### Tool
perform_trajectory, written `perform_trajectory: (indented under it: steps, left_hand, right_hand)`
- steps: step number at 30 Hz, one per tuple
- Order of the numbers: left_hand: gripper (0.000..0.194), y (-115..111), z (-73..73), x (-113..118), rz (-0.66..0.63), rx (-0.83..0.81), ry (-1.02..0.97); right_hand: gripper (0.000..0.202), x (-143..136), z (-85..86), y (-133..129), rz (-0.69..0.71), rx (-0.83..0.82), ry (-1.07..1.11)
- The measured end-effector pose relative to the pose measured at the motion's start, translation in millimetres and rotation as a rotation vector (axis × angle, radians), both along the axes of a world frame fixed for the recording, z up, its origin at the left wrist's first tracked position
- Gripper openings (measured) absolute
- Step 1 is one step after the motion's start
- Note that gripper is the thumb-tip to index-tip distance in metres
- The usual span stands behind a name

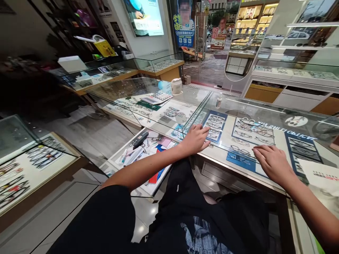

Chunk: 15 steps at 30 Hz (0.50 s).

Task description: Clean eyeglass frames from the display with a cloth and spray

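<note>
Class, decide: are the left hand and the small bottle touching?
Apart: the head view shows glass between the left hand and the small bottle.

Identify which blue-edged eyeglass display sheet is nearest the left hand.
The leftmost blue-edged sheet, under the glass just by the fingers of the left hand. The other blue-edged sheets lie farther right.

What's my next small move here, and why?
Probably draw the left hand off the counter toward the open drawer. It looks empty, as does the right hand, and its forearm crosses above the drawer, where small things lie loose.
</note>
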<state>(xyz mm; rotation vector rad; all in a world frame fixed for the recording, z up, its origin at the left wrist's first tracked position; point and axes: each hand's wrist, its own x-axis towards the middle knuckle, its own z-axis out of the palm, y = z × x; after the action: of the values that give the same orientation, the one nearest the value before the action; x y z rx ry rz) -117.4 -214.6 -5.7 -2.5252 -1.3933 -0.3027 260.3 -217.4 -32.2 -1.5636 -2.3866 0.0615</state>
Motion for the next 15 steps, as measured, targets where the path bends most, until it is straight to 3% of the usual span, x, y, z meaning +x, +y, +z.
perform_trajectory:
  steps: [4, 7, 11, 15]
  left_hand:
    - [0.055, -49, 21.0, -61, -0.018, -0.163, -0.015]
    - [0.057, -77, 17.4, -109, 0.002, -0.334, -0.012]
    - [0.057, -80, -14.8, -176, 0.127, -0.492, 0.036]
    - [0.064, -42, -57.7, -241, 0.26, -0.517, 0.101]
  right_hand:
    - [0.065, 15, -29.8, 9, 0.048, 0.046, 0.04]
    - [0.07, 26, -50.6, 11, 0.07, 0.066, 0.054]
    - [0.076, 37, -70.3, 11, 0.101, 0.13, 0.06]
    - [0.079, 42, -81.2, 13, 0.106, 0.168, 0.054]
